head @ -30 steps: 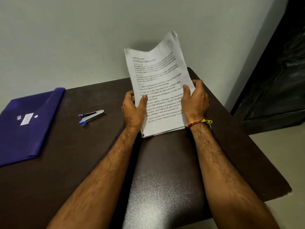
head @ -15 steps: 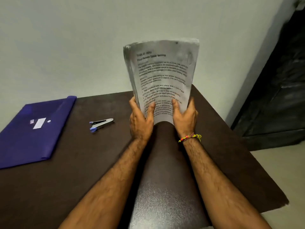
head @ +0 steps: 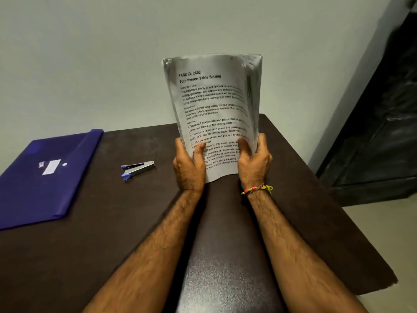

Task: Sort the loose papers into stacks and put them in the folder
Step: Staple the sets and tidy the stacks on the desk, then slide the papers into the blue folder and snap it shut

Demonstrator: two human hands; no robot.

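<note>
White papers (head: 214, 109) upright, bottom edge on table (head: 112, 245).

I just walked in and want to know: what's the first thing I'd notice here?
The thick stack of white printed papers, held upright above the middle of the dark brown table, with the left hand and the right hand gripping its bottom edge. To the left lie a small silver and blue stapler and a flat blue plastic folder.

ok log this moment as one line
step: squaring papers | left hand: grips paper stack | right hand: grips stack | stack: upright on table | folder: closed, left | stapler: untouched
</note>
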